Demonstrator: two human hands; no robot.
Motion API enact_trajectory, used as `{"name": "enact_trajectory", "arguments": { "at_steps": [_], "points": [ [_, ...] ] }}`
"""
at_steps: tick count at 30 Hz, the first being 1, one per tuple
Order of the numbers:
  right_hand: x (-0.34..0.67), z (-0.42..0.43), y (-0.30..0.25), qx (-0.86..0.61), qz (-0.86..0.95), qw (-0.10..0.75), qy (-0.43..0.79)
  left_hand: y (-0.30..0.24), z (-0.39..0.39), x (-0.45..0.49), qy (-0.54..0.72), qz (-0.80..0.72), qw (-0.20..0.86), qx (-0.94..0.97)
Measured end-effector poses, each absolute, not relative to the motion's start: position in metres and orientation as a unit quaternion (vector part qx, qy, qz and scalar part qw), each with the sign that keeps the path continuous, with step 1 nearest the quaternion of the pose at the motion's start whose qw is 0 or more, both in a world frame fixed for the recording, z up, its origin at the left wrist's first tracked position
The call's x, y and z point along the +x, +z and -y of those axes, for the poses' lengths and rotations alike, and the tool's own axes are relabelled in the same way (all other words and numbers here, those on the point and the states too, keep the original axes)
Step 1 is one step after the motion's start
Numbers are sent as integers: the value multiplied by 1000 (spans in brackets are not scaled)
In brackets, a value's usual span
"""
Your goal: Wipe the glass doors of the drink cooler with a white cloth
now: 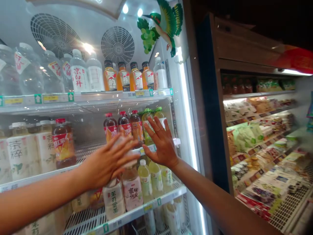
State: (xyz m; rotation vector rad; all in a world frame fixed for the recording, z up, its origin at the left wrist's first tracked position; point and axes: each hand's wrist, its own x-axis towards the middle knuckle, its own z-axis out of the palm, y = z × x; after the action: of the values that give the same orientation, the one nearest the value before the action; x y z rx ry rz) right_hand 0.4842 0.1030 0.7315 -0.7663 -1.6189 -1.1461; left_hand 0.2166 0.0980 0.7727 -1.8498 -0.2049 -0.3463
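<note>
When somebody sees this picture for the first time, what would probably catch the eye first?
Probably the two open hands near the middle: the left hand, slightly blurred, and the right hand, both raised before shelves of drink bottles. Next, the eye may go to the colourful bird with green grapes at the top, or to the bright light strip along the right edge of the fridge.

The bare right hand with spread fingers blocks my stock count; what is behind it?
Behind the right hand, green-capped plastic bottles show around its fingers; whatever its back covers cannot be seen.
</note>
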Motion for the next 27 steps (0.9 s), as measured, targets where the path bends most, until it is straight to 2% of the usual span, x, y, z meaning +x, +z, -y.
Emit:
{"name": "enact_trajectory", "arguments": {
  "at_steps": [2, 4, 8, 10, 12, 16, 18, 21, 23, 27],
  "points": [
    [484, -102, 731, -316, 663, 486, -473, 805, -102, 226, -204, 163, 575, -775],
    [485, -102, 731, -315, 662, 488, -474, 808, -103, 230, -242, 207, 564, -762],
    [485, -102, 731, -307, 663, 488, -477, 738, -92, 212, -159, 103, 566, -803],
    [485, -102, 730, -302, 663, 490, -479, 723, -89, 202, -116, 55, 566, -814],
    [485, -103, 730, -305, 662, 491, -478, 745, -91, 200, -128, 71, 569, -809],
    [487, -103, 729, -307, 662, 489, -478, 798, -99, 211, -240, 220, 557, -764],
    [487, -103, 729, -301, 662, 491, -480, 776, -97, 209, -230, 231, 557, -764],
    [488, -104, 728, -296, 662, 492, -482, 710, -87, 191, -144, 146, 566, -798],
    [488, -104, 729, -295, 663, 491, -482, 694, -82, 179, -113, 107, 565, -811],
    [489, -105, 729, -286, 662, 491, -489, 752, -87, 173, -185, 202, 570, -775]
  ]
}}
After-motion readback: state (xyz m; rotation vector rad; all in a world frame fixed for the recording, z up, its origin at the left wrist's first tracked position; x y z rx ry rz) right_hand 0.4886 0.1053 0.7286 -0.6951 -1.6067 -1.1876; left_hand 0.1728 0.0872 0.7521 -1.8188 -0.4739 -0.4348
